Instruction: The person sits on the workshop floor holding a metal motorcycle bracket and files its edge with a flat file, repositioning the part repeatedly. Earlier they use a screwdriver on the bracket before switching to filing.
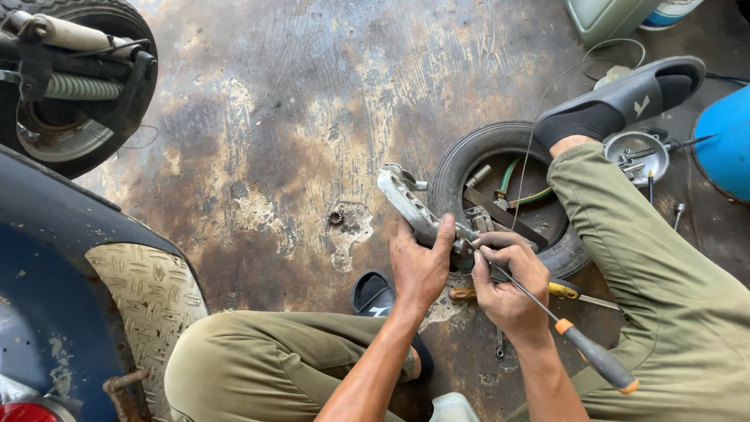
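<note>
The left hand had its fingers closed around a grey cast-metal bracket, propped on a small tyre. The right hand gripped a screwdriver, tip at the bracket just beyond the fingers. The work looked mid-way, with a small sprocket loose on the floor.

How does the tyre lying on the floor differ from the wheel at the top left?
The loose tyre lies flat with tools in its open centre; the mounted wheel stands on the scooter, its middle filled by hub and spring. The loose tyre shows nearly whole; the mounted wheel is cut off by the frame. Both are black rubber.
</note>
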